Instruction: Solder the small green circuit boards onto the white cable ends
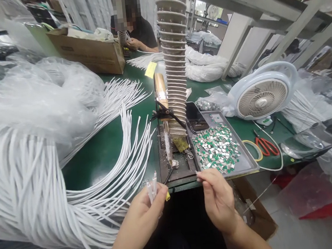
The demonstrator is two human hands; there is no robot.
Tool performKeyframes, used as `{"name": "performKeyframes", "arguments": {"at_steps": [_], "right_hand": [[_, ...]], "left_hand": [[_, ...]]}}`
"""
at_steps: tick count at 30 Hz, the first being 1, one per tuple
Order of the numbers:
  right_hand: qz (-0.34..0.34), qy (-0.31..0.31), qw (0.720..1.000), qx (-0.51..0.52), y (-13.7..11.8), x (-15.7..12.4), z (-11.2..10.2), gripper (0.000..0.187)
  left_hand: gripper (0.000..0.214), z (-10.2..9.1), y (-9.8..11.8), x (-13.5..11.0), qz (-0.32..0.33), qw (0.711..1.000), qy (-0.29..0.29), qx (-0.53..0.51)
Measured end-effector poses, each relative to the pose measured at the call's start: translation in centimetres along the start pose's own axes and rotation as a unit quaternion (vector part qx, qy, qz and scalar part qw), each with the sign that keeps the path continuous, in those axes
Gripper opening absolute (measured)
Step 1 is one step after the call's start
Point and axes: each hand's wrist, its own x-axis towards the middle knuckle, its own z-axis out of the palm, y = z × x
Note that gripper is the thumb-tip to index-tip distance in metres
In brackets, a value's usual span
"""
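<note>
My left hand (146, 206) is closed around a few white cables (151, 188), their cut ends pointing up. A small yellow piece (167, 196) sticks out beside its fingers. My right hand (218, 197) is pinched at the front edge of the bench; whatever is between its fingertips is too small to name. Between and beyond the hands, a soldering iron (168, 140) with a wooden handle is clamped tip down over a dark stand (182, 173). A lump of solder (175, 163) lies by the tip. Right of it, a grey tray (247, 163) holds many small green-and-silver connector boards (217, 149).
Bundled white cables (25, 185) fill the left side. A ribbed extraction hose (173, 53) hangs over the stand. On the right are a fan (261, 95), red-handled pliers (266, 146) and a tape roll (253, 150). Another person (145, 28) sits across the bench beside a cardboard box (88, 49).
</note>
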Motion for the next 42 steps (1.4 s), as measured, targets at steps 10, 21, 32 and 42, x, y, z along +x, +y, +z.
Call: {"name": "performKeyframes", "arguments": {"at_steps": [10,21,32,42], "right_hand": [[0.155,-0.075,0.973,-0.156,3.6,2.5,-3.1,0.016],[0.149,-0.190,0.931,-0.275,3.4,3.4,-2.6,0.011],[0.142,-0.137,0.928,-0.317,4.1,3.4,-2.6,0.019],[0.095,-0.053,0.993,-0.054,1.7,3.1,-2.1,0.014]], "left_hand": [[0.012,-0.5,-0.3,-0.5,-0.015,0.995,0.022,-0.100],[0.016,-0.1,-0.7,0.0,-0.025,0.984,0.024,-0.176],[0.025,0.2,-0.9,-0.2,-0.014,0.977,-0.028,-0.209],[0.032,0.4,-1.0,-0.3,0.004,0.982,-0.096,-0.165]]}}
